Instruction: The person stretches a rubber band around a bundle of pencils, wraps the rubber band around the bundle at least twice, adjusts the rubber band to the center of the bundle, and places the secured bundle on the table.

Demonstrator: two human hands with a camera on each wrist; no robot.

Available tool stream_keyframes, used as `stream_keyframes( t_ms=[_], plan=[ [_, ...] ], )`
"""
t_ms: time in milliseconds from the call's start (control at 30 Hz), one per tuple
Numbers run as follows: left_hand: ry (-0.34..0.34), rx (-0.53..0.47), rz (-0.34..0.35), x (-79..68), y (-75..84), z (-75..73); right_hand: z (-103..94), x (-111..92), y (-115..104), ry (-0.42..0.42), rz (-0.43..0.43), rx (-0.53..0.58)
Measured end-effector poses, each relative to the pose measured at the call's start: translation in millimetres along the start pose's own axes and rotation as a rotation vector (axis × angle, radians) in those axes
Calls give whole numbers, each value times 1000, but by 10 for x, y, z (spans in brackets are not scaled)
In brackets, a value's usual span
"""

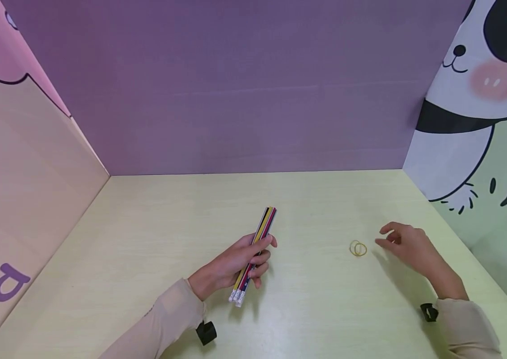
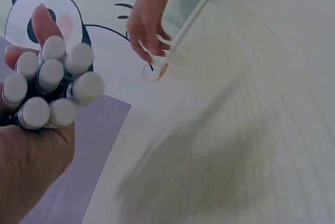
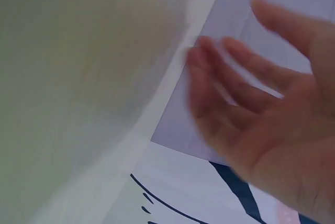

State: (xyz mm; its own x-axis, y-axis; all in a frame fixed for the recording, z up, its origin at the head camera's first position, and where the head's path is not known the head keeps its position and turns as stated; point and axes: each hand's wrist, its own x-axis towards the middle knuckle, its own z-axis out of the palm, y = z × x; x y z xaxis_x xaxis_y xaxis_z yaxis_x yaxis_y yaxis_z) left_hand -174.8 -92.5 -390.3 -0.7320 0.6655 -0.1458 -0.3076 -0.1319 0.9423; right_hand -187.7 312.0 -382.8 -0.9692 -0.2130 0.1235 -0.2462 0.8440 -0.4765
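Note:
A bundle of pencils (image 1: pixel 245 279) is gripped by my left hand (image 1: pixel 240 259), held tilted above the table. Their shafts are yellow, red and dark, with the eraser ends pointing down toward me. Several white erasers (image 2: pixel 51 74) cluster together in the left wrist view. To the right, thin yellow rubber bands (image 1: pixel 358 249) lie overlapping on the table. My right hand (image 1: pixel 410 247) hovers just right of them, fingers loosely bent and nothing between them. In the right wrist view that hand (image 3: pixel 261 103) is blurred, its thumb apart from the fingers.
The pale wooden table (image 1: pixel 145 224) meets a purple wall (image 1: pixel 253 99) at the back. A pink-beige panel (image 1: pixel 24 164) bounds the left side, and a panda-printed panel (image 1: pixel 495 164) stands close beside the right arm. Black wrist devices (image 1: pixel 206 332) hang under both sleeves.

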Motion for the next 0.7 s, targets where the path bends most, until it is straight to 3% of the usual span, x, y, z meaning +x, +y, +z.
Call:
stream_keyframes(
  t_ms=[100, 167, 467, 700],
  plan=[
    [-2, 9, -3, 3, -4, 1, 48, -11, -5, -158, 19, 1],
    [-2, 11, -5, 3, -6, 3, 80, -16, -23, -198, -4, 10],
    [7, 26, -14, -1, 9, 9, 220, -9, -188, -213, -196, -23],
    [9, 35, -21, -1, 11, 11, 281, -6, -270, -99, -262, -143]
  ],
)
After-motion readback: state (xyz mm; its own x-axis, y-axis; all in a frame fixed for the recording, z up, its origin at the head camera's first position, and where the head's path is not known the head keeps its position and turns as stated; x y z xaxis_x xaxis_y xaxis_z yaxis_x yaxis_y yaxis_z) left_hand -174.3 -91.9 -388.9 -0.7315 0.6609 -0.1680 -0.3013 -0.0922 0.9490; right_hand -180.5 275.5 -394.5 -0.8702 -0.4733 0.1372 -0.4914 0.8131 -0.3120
